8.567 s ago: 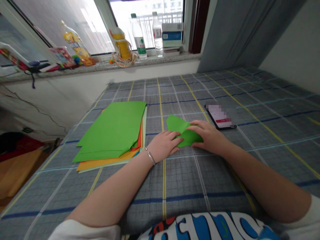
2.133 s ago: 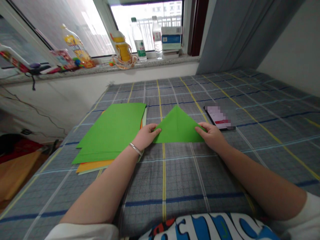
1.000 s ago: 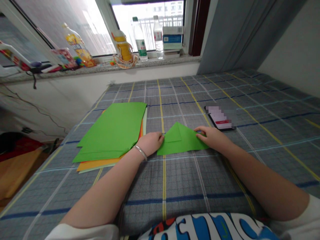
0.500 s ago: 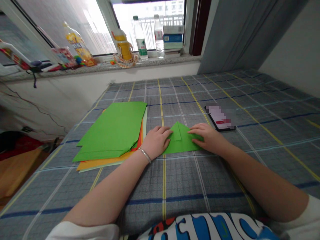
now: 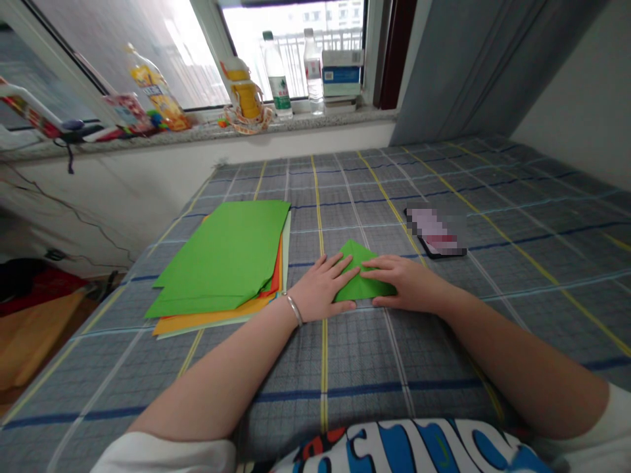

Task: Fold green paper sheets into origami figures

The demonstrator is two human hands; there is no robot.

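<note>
A small folded piece of green paper lies on the plaid cloth, its pointed top facing the window. My left hand, with a silver bangle at the wrist, rests flat over the paper's left side, fingers spread. From the other side my right hand lies on the right part, its fingers stretched out and apart. Fingertips of both hands come close together near the paper's middle. Part of the paper is hidden under the hands.
A stack of coloured sheets, green on top, lies to the left. A phone with a blurred screen is at the right. Bottles, a yellow flask and boxes stand on the windowsill.
Both hands have moved inward over the folded green paper and cover more of it. My left hand's fingers have spread out flat. The stack stays in place.
</note>
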